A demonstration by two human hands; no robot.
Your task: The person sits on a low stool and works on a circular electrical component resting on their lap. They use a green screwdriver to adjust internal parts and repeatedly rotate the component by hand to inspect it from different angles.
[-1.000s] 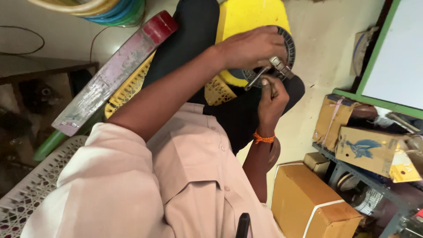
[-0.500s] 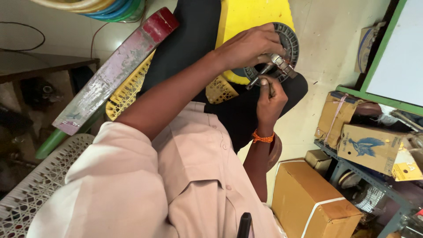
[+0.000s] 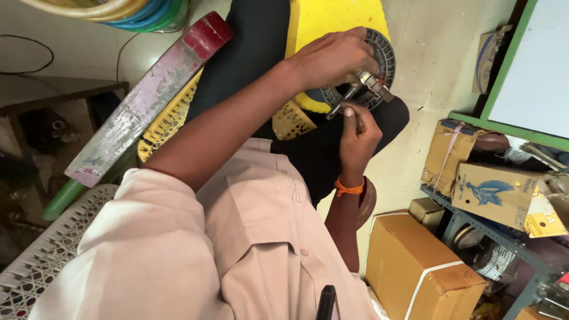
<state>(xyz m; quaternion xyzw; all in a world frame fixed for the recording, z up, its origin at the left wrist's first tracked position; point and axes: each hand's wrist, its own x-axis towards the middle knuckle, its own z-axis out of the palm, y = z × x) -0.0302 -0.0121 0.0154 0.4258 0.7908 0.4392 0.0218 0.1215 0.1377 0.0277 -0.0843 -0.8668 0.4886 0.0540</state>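
Observation:
My left hand (image 3: pixel 335 56) reaches across from the left and pinches a small silver metal fitting (image 3: pixel 372 83) against a dark round ribbed disc (image 3: pixel 386 54). The disc is fixed to a yellow housing (image 3: pixel 332 21) that rests on my lap in black trousers. Just below, my right hand (image 3: pixel 357 139), with an orange band on its wrist, is closed on a thin metal tool (image 3: pixel 339 108). The tool's tip points up at the fitting. What lies under my left palm is hidden.
A worn pink and red plank (image 3: pixel 145 101) leans at the left over a yellow lattice stool (image 3: pixel 169 121). Coiled hoses (image 3: pixel 124 9) hang at the top. Cardboard boxes (image 3: pixel 418 269) sit on the floor and on a blue metal rack (image 3: pixel 504 237) at the right. A white lattice chair (image 3: pixel 41 261) stands at the lower left.
Both hands stay at the disc with only small shifts. The fitting and the tool tip remain together.

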